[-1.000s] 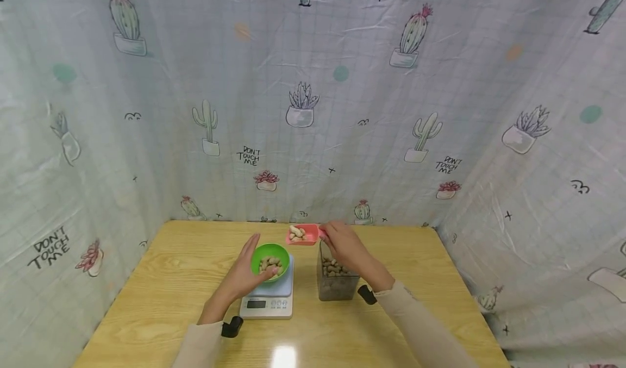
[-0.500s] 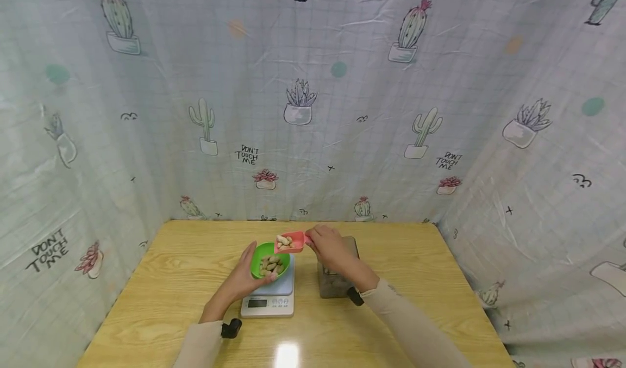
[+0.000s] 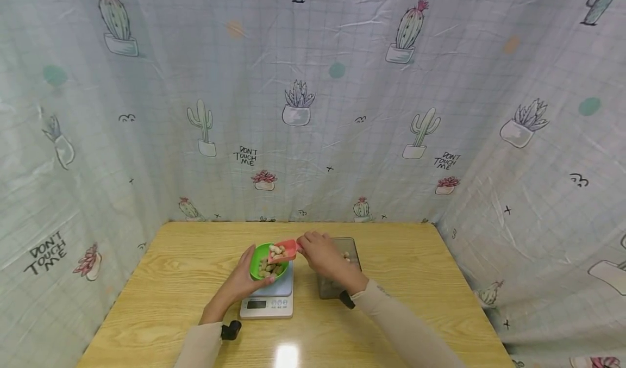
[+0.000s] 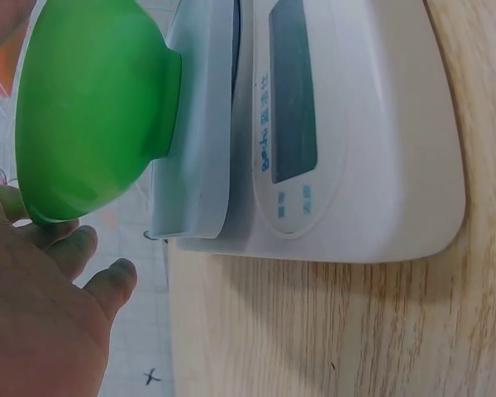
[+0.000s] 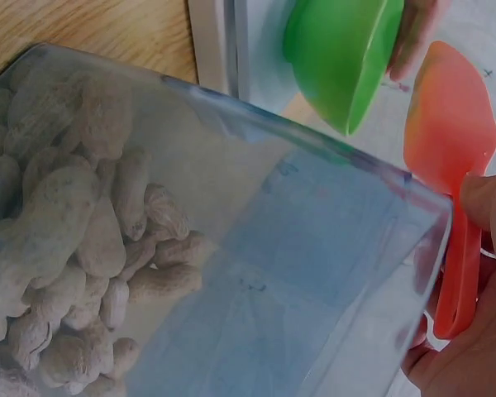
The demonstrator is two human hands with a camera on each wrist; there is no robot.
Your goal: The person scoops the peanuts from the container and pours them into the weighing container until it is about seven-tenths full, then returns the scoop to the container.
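Observation:
In the head view a green bowl with several peanuts inside sits on a white kitchen scale. My left hand holds the bowl's left side, thumb at the near rim and fingers at the far side. A red scoop loaded with peanuts is over the bowl's right part. My right hand grips its handle, plainly seen in the right wrist view, where the scoop shows its underside. Below that hand stands a clear container partly filled with peanuts.
All of this stands on a wooden table. A curtain with cactus prints hangs behind the table and along both sides. The scale's display faces the near edge.
My right hand has carried the loaded scoop leftward and nearer, from above the container to over the bowl. The left hand stays at the bowl, which has tilted slightly.

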